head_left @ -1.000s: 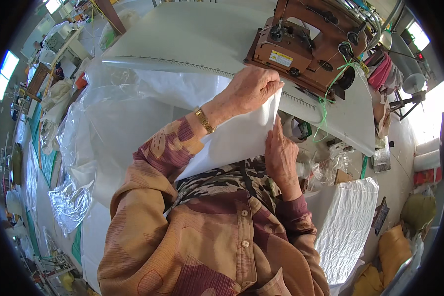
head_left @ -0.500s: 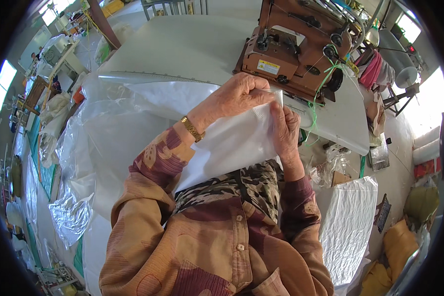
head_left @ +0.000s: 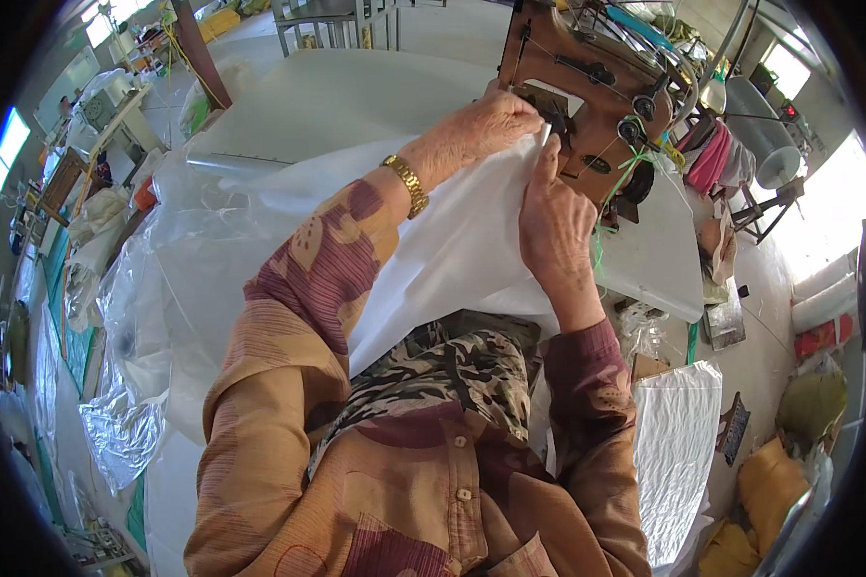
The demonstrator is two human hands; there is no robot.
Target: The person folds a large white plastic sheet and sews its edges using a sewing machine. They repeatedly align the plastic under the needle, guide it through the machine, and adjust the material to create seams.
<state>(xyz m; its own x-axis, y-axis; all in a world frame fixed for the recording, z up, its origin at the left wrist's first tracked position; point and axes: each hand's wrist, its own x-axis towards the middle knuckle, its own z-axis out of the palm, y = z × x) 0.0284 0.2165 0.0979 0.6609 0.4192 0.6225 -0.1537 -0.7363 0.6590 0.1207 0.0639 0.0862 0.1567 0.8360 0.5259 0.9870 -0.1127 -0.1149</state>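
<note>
A white sheet [head_left: 452, 250], thin and smooth, is drawn from my lap up to the brown sewing machine [head_left: 597, 106]. My left hand [head_left: 491, 125] is closed on its far edge, right beside the machine's needle area. At the corner, a narrow folded edge stands up between my two hands. My right hand [head_left: 560, 226] pinches the sheet's right edge, its index finger stretched along the fold and the other fingers curled under. What lies beneath the fingertips is partly hidden.
The grey table [head_left: 375, 96] carries the machine; a green string [head_left: 601, 226] hangs off it. Clear plastic film [head_left: 154, 288] is heaped at the left. A silvery white sheet [head_left: 678, 452] hangs low at the right. A metal stool [head_left: 332, 19] stands beyond the table.
Both hands have moved away from me with the sheet's corner, up to the sewing machine. My right index finger has straightened along the edge. More of the sheet is pulled up onto the table.
</note>
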